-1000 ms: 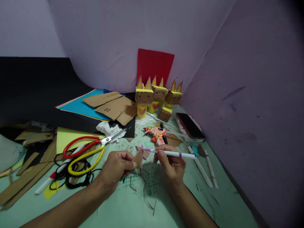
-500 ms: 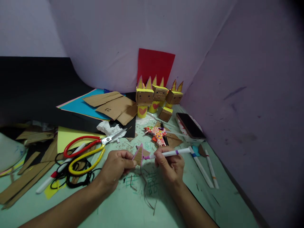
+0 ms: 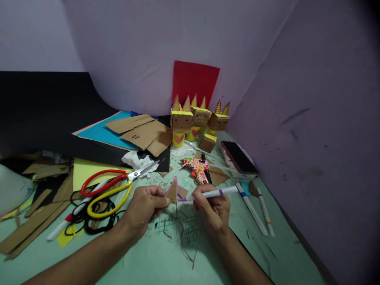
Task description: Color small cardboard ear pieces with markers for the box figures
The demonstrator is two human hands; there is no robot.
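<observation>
Between the thumb and fingers of my left hand (image 3: 147,206) is a small cardboard triangle (image 3: 172,191) with purple-edged sides, its point upward. My right hand (image 3: 213,206) grips a white marker (image 3: 215,193) with a purple band, and the marker's purple tip meets the triangle's right edge near its base. Behind my hands lies a flower-patterned glue gun (image 3: 197,167). Farther back stand yellow-and-cardboard figures (image 3: 181,120) with pointed ears of similar shape, beside a small cardboard box (image 3: 208,143).
Scissors (image 3: 130,178) with red and yellow handles lie left, over black cord (image 3: 101,221) and a red-banded marker (image 3: 57,227). Cardboard strips (image 3: 32,229) are at far left. A phone (image 3: 239,156) and white markers (image 3: 252,209) lie right, beside the wall. A red sheet (image 3: 194,81) stands behind.
The marker tip has shifted slightly down along the triangle's right edge. The triangle has tilted a little in my left hand. Both hands keep their hold.
</observation>
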